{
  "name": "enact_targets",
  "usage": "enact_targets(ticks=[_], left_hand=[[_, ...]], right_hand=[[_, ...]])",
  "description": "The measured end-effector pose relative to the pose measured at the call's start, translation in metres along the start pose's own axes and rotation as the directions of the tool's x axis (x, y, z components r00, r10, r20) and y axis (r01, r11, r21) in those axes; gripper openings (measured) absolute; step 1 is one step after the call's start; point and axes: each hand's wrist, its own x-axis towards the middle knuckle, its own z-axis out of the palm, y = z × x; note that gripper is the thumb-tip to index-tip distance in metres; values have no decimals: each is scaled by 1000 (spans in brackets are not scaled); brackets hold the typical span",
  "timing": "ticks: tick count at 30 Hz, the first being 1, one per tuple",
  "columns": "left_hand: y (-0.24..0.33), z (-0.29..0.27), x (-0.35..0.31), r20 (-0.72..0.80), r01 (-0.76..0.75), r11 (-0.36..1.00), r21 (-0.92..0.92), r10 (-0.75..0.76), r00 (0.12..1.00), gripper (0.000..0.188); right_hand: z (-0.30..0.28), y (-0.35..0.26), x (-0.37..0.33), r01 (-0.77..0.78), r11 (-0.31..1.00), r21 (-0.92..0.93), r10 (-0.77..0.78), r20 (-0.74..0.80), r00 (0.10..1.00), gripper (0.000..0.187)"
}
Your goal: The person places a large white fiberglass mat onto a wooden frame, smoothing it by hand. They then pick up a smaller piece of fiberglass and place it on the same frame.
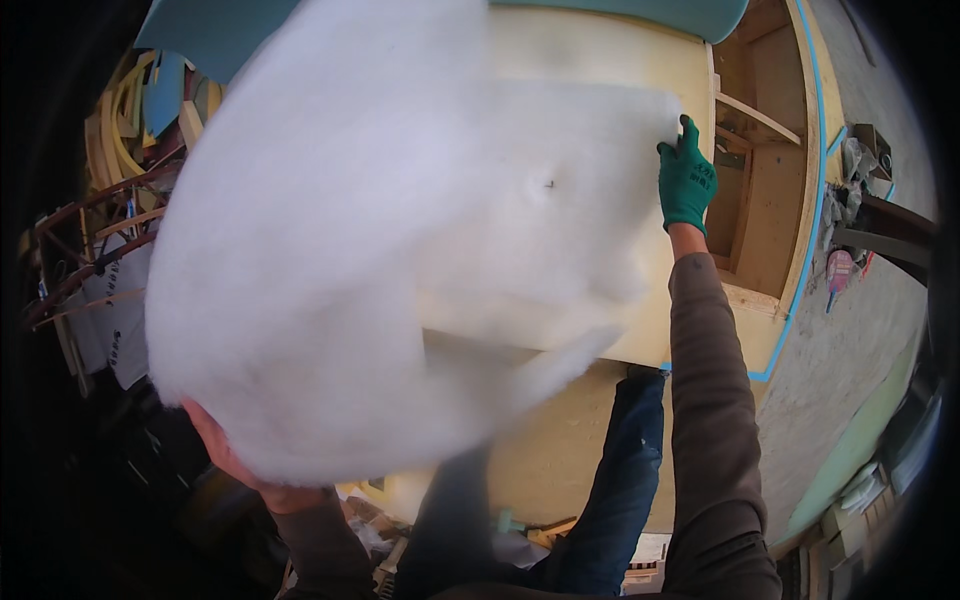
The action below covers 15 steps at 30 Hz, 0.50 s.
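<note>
Wooden frame: long box of pale boards [785, 180], open compartments at right, its outer edge lined with a narrow light-blue strip [762, 376].
Frame top: smooth cream-yellow foam-like panel [600, 35], partly covered.
Wadding: large, fluffy white fibre sheet [300, 220]. Right part lies over the cream panel; left part billows high, blurred, toward the left hand. Lower flap stands off the panel.
Far edge: curved teal foam-like sheet [650, 12], beyond the wadding.
Right hand: green-gloved [688, 185], at the wadding's far right corner. Thumb and forefinger spread; cannot tell whether anything is pinched.
Left hand: bare [222, 445], at the raised near-left edge. Fingers mostly hidden behind the fibre; cannot tell their grip.
Dimple: small dark mark [549, 184] in the wadding's right part; cannot tell what it is.
Handling, my judgement: steady the right corner lightly, lower the left side gradually, smooth outward with flat palms. Hard tugging could thin the fibre.
</note>
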Motion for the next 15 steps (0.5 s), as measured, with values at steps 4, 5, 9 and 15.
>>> enact_targets(ticks=[4,5,9,15], left_hand=[[-4,7,-2,-16,69,958,-278,-77,997,67],[-5,10,-3,32,82,948,-308,-76,997,64],[-1,27,-7,209,163,943,-291,-104,972,61],[11,60,-20,225,358,844,-399,-289,931,52]], right_hand=[[15,-13,-6,37,995,-92,-31,60,998,59],[17,-17,-7,15,995,-103,-6,85,996,59],[-22,-21,-24,-92,961,260,83,46,995,67],[-93,-59,-179,329,750,574,-538,239,809,54]])
